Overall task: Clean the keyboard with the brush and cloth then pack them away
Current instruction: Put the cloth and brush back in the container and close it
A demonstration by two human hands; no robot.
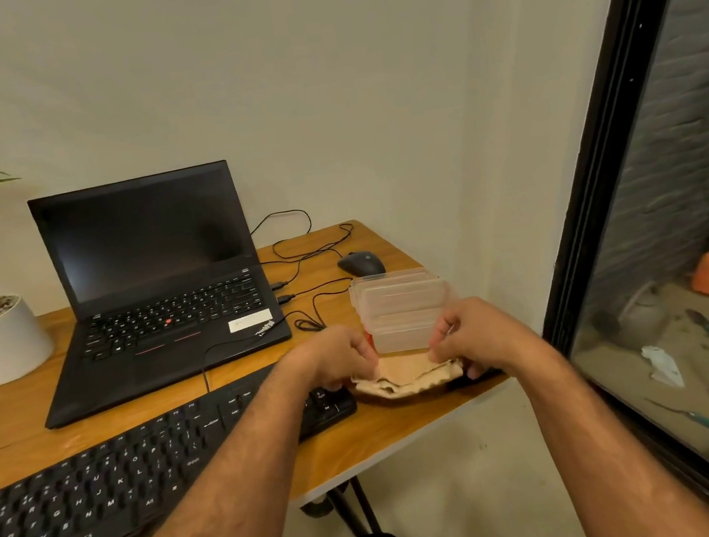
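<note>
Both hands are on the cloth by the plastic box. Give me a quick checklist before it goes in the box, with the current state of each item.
1. Cloth held at both ends: ok, left hand and right hand each pinch an edge.
2. Cloth folded small enough: cannot tell, it looks bunched in layers on the table.
3. Clear box within reach: ok, directly behind the cloth.
4. Box open: cannot tell, the clear lid and body overlap.
5. Brush located: cannot tell, only something red shows beside the box.
6. Keyboard clear of the path: ok, it lies left of the cloth.
</note>
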